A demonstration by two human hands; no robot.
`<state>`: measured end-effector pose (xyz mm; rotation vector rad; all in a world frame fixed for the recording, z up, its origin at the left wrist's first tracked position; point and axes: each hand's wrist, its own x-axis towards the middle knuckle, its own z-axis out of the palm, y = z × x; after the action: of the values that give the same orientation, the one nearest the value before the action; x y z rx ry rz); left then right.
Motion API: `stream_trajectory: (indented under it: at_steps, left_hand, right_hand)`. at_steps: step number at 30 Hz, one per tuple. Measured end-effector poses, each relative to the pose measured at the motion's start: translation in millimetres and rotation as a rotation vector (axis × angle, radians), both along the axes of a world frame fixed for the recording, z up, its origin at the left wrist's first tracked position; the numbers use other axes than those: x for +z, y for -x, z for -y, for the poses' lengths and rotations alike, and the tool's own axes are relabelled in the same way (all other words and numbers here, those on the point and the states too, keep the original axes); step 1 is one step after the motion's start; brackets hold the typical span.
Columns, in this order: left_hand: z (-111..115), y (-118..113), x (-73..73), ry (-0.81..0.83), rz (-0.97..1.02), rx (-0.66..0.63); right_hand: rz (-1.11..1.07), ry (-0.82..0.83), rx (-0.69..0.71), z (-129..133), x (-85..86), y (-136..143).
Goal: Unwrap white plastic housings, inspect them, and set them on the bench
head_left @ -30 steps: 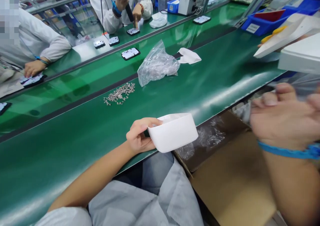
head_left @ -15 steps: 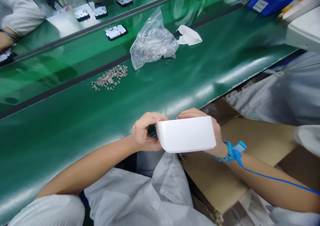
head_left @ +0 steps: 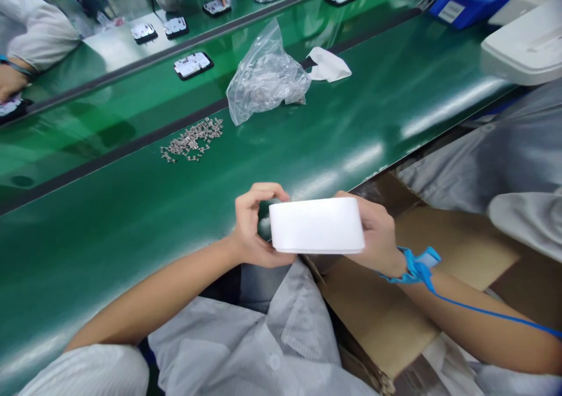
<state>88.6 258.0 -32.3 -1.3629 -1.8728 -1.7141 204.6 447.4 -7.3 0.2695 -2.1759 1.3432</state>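
Note:
A white box-like housing (head_left: 317, 226) with rounded corners is held up over my lap, near the bench's front edge. My left hand (head_left: 257, 226) curls around its left end, thumb below and fingers above. At the right end, my right hand (head_left: 375, 232) grips it, with a blue wrist strap (head_left: 415, 265) on that wrist. The far side of the housing is hidden. Beyond my hands, a pile of small metal screws (head_left: 193, 140) lies on the green bench (head_left: 132, 209), beside a clear plastic bag (head_left: 267, 77).
A torn white paper (head_left: 329, 65) lies right of the bag. Dark-rimmed units with white boards (head_left: 193, 65) sit on the strip behind. A blue bin (head_left: 465, 4) and a white housing (head_left: 527, 48) stand at the right. Cardboard (head_left: 373, 308) is below; other people work nearby.
The white housing has turned slightly and shifted left. My right hand shows more of its fingers at the right end. The unit on the back strip has moved left, and a person's white housing at right has moved left.

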Motion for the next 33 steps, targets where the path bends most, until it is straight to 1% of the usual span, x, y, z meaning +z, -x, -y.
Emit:
stream_trajectory:
  at_steps: [3,6,8,11,14,17,23,29,33]
  left_hand:
    - [3,7,7.0,-0.010,-0.068,-0.073]
    - [4,12,9.1,0.017,-0.139,-0.065]
    - [4,13,6.3,0.008,-0.116,-0.068]
    - [4,13,1.6,0.020,-0.108,-0.079]
    - [3,13,1.1,0.039,-0.127,-0.092]
    - [2,13,2.2,0.022,-0.114,-0.118]
    - [3,14,2.3,0.006,-0.002,-0.175]
    - [-1,14,10.1,-0.091,-0.007,-0.211]
    - [0,15,13.6,-0.069,0.024,-0.204]
  right_hand:
    - [-0.026,-0.114,-0.053,-5,1.5,-1]
    - [-0.105,-0.111,-0.105,-11,2.0,-2]
    - [-0.185,-0.076,-0.134,-15,2.3,-3]
    - [-0.283,-0.095,-0.169,-20,4.7,-6]
    - [-0.276,-0.126,-0.187,-21,8.4,-8]
    - [-0.272,-0.119,-0.216,-19,9.8,-8]
    - [-0.301,-0.087,-0.316,-18,7.7,-3]
    - [-0.341,0.008,-0.191,-27,4.7,3]
    - [-0.315,-0.012,-0.169,-33,1.1,6]
